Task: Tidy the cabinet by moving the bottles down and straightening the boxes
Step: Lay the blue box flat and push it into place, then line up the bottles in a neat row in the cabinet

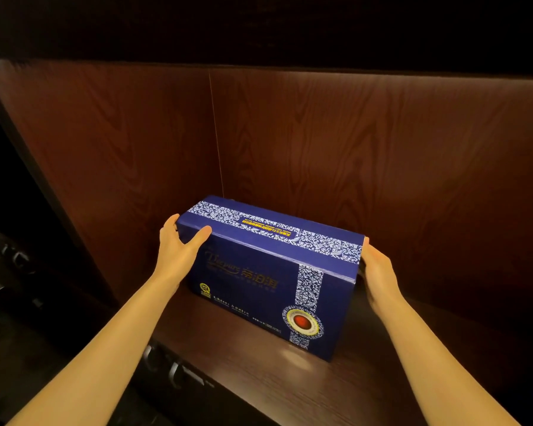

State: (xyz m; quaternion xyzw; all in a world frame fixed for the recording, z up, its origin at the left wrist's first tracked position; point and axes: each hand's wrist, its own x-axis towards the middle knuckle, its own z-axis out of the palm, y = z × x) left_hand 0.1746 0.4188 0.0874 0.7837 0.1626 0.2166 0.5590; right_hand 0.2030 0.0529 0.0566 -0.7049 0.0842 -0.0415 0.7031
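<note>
— Looks how, the box?

— Deep blue, long and rectangular, lying on its broad base. Crossed on top by a white-and-blue floral band with a yellow-lettered strip along it. Same floral band down the front face near the right end, ending in a round emblem with a red centre. Gold lettering across the front, too dim to read in full. Closed, corners crisp.

— Sitting where?

— On the dark wooden shelf of the cabinet, toward its rear left corner, turned at an angle to the front edge: left end close to the back, right end swung nearer the front. Back left corner just beside the seam of the wood-grain back panel.

— And the grips?

— Left hand spread wide over the upper left corner, thumb laid on the front top edge, fingers wrapped round the end. Right hand pressed flat against the right end, fingers mostly hidden behind it. Box clasped between both.

— Room to shift?

— Plenty of bare shelf to the right and in front. Little at the rear left. Side wall slanting close by the left hand. Metal handles below the front edge.
</note>
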